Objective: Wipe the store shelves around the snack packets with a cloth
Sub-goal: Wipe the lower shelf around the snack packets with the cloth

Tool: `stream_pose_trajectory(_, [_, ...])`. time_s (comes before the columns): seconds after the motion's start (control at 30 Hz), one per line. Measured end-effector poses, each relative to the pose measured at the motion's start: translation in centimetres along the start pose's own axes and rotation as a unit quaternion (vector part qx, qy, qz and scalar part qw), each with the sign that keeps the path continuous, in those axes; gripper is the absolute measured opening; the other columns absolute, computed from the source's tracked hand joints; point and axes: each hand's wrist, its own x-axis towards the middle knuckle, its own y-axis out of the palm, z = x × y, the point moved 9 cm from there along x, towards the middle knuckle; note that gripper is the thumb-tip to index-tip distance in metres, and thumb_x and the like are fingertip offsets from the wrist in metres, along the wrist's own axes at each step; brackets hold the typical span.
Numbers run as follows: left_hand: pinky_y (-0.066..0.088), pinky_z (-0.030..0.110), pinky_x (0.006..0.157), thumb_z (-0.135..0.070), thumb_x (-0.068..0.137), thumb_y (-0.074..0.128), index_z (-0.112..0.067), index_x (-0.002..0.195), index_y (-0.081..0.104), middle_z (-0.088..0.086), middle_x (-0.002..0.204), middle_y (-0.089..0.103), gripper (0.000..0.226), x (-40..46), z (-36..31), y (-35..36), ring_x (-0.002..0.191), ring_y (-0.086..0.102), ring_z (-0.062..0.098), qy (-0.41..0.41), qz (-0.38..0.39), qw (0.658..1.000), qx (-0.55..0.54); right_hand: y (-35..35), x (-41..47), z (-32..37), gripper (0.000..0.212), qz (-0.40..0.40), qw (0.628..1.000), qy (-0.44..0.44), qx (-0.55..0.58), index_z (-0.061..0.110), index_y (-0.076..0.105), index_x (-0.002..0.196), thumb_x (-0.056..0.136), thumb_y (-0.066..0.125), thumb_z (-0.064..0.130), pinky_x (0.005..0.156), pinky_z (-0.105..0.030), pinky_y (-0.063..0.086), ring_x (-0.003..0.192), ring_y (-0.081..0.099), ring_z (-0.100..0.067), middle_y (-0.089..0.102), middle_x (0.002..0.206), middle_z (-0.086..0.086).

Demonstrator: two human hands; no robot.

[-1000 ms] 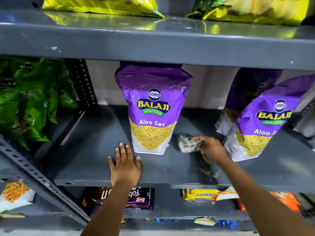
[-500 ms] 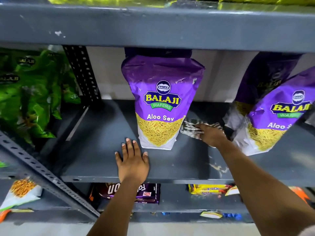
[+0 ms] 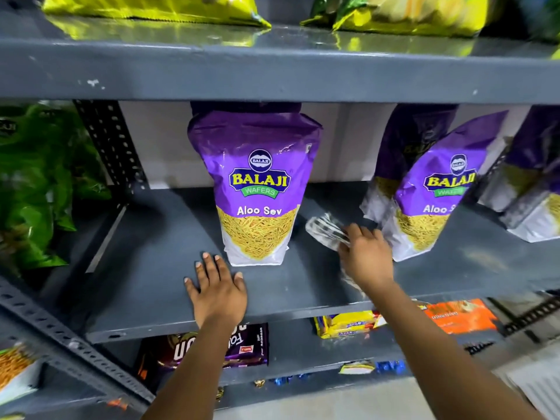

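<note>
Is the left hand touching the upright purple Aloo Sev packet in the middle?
Apart. The head view shows grey shelf between the left hand fingertips and the purple packet.

Grey metal racking [image 3: 272, 74] on perforated uprights [image 3: 109, 147] stands against a pale wall [image 3: 157, 147], glossy with glare.

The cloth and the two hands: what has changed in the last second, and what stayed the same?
The right hand pushed the cloth deeper between the purple packets, then drew it partly back, gripping it throughout. The left hand stayed flat on the shelf; the middle Aloo Sev packet did not move.
</note>
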Motion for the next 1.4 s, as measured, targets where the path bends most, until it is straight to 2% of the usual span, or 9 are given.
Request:
stream_pose_trajectory(0.07, [-0.002, 0.049, 0.114, -0.040, 0.097, 0.013, -0.010, 0.147, -0.002, 0.010, 0.156, -0.010, 0.060, 0.0, 0.0, 0.0, 0.143, -0.006, 0.025, 0.002, -0.002, 1.000, 0.003, -0.8, -0.4, 2.4, 0.032, 0.008, 0.999, 0.032, 0.021, 0.003, 0.055, 0.101, 0.074, 0.058, 0.020, 0.075, -0.046, 0.050, 0.094, 0.056, -0.043, 0.063, 0.100, -0.024])
stream_pose_trajectory(0.13, [-0.002, 0.049, 0.114, -0.039, 0.097, 0.014, -0.010, 0.147, -0.001, 0.010, 0.156, -0.009, 0.060, 0.1, 0.0, 0.1, 0.143, -0.005, 0.025, 0.002, -0.003, 1.000, 0.001, 2.2, -1.9, 4.2, 0.044, 0.118, 0.990, 0.073, 0.032, 0.006, 0.043, 0.121, 0.081, 0.052, 0.022, 0.093, -0.045, 0.043, 0.118, 0.042, -0.039, 0.047, 0.130, -0.020])
stream_pose_trajectory(0.3, [-0.001, 0.049, 0.115, -0.039, 0.097, 0.014, -0.010, 0.147, 0.000, 0.009, 0.157, -0.009, 0.060, 0.2, 0.2, 0.4, 0.143, -0.004, 0.025, 0.000, -0.005, 1.000, 0.005, 10.1, -5.4, 6.6, 0.055, 0.257, 0.964, 0.028, 0.068, 0.020, 0.002, 0.144, 0.096, 0.024, 0.031, 0.118, -0.045, -0.001, 0.145, -0.006, -0.024, -0.003, 0.158, -0.007])
stream_pose_trajectory(0.8, [0.003, 0.052, 0.114, -0.038, 0.097, 0.018, -0.008, 0.147, 0.005, 0.012, 0.157, -0.005, 0.060, 0.0, 0.0, 0.2, 0.143, -0.001, 0.028, 0.015, -0.009, 1.000, -0.001, 6.2, -6.8, -4.3, 0.065, 0.131, 0.972, 0.190, 0.037, 0.011, 0.024, 0.139, 0.080, 0.050, 0.019, 0.118, -0.043, 0.015, 0.141, 0.023, -0.023, 0.027, 0.153, -0.011])
stream_pose_trajectory(0.93, [0.003, 0.051, 0.114, -0.037, 0.097, 0.017, -0.008, 0.147, 0.003, 0.012, 0.156, -0.006, 0.060, -0.1, -0.2, 0.0, 0.143, -0.001, 0.028, 0.019, -0.013, 1.000, -0.004, 1.8, -8.7, -10.5, 0.046, 0.031, 0.962, 0.267, 0.037, 0.003, 0.046, 0.118, 0.072, 0.052, 0.008, 0.092, -0.044, 0.046, 0.108, 0.056, -0.039, 0.060, 0.117, -0.026])
stream_pose_trajectory(1.03, [0.003, 0.051, 0.113, -0.037, 0.097, 0.017, -0.008, 0.147, 0.004, 0.012, 0.156, -0.006, 0.060, 0.0, 0.0, 0.1, 0.143, -0.001, 0.028, 0.018, -0.015, 1.000, 0.000, -1.3, -9.0, -13.0, 0.028, -0.048, 0.928, 0.358, 0.091, -0.001, 0.048, 0.105, 0.078, 0.046, 0.005, 0.072, -0.042, 0.045, 0.093, 0.059, -0.046, 0.061, 0.102, -0.031])
stream_pose_trajectory(1.1, [0.003, 0.051, 0.113, -0.037, 0.096, 0.016, -0.008, 0.147, 0.003, 0.012, 0.156, -0.006, 0.060, 0.1, 0.0, 0.3, 0.143, -0.001, 0.028, 0.019, -0.017, 1.000, -0.001, -1.3, -6.5, -9.2, 0.029, -0.065, 0.954, 0.279, 0.083, 0.004, 0.050, 0.107, 0.079, 0.049, 0.006, 0.073, -0.039, 0.045, 0.093, 0.060, -0.040, 0.062, 0.103, -0.024])
stream_pose_trajectory(1.23, [0.002, 0.051, 0.114, -0.037, 0.097, 0.015, -0.008, 0.147, 0.003, 0.013, 0.156, -0.007, 0.059, 0.0, 0.0, 0.3, 0.143, -0.002, 0.028, 0.021, -0.018, 1.000, 0.001, 7.0, -5.1, 2.5, 0.045, 0.150, 0.985, 0.059, 0.067, 0.014, 0.039, 0.128, 0.084, 0.048, 0.014, 0.102, -0.043, 0.039, 0.122, 0.048, -0.034, 0.051, 0.133, -0.018])
stream_pose_trajectory(1.4, [0.002, 0.049, 0.115, -0.037, 0.097, 0.016, -0.006, 0.147, 0.004, 0.013, 0.156, -0.006, 0.060, -0.1, 0.2, 0.5, 0.143, -0.002, 0.027, 0.012, -0.007, 1.000, 0.012, 6.0, -6.1, -0.1, 0.049, 0.128, 0.991, 0.035, 0.033, 0.010, 0.036, 0.134, 0.086, 0.048, 0.013, 0.111, -0.037, 0.028, 0.134, 0.037, -0.027, 0.045, 0.142, -0.015])
